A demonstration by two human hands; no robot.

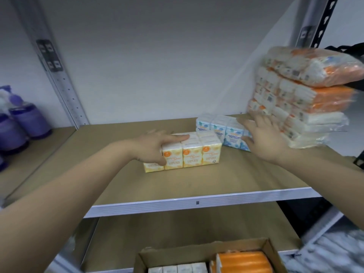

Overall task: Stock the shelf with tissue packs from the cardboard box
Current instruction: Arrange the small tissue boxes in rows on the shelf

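Note:
A yellow-and-white tissue multipack (195, 153) lies on the brown shelf board (197, 180). My left hand (155, 146) grips its left end, fingers over the top and thumb down the front. Behind it to the right lies a blue-and-white tissue multipack (220, 127). My right hand (264, 136) rests against that blue pack's right end with fingers spread and fairly straight, and it also touches a tall stack of orange-and-white tissue packs (299, 95) at the shelf's right side. The cardboard box (204, 255) sits below at the frame's bottom, with white and orange packs inside.
Purple bottles (25, 123) stand on the neighbouring shelf at the left. Metal uprights (63, 81) frame the bay. The white shelf edge (197, 202) runs across the front. A lower brown shelf board (177, 231) lies behind the box.

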